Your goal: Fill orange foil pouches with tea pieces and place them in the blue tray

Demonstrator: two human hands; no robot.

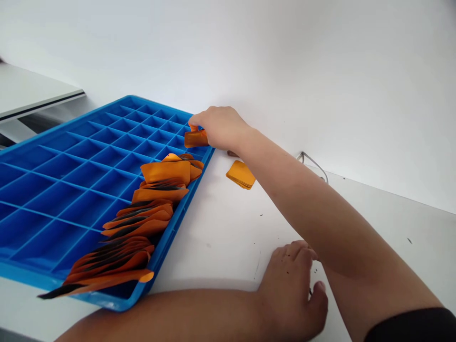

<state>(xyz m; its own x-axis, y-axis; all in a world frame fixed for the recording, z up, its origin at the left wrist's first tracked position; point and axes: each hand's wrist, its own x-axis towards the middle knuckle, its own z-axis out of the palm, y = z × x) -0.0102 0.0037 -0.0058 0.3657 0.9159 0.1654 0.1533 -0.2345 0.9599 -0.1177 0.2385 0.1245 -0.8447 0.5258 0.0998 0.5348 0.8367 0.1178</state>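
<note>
My right hand reaches over the far right corner of a blue compartment tray, its fingers closed on an orange-brown sheet. Several bundles of thin orange and dark sheets stand in the tray's right-hand compartments, the nearest bundle fanned out over the front rim. Flat on the table beneath my right forearm is a small stack of yellow-orange sheets. My left hand rests on the white table with bent fingers and the thumb apart, nothing visible in it. Small dark specks lie around it.
A white wall rises behind the white table. Against it, a thin metal wire loop shows behind my right forearm. A brown piece lies partly hidden by that arm. Another light surface stands at the far left.
</note>
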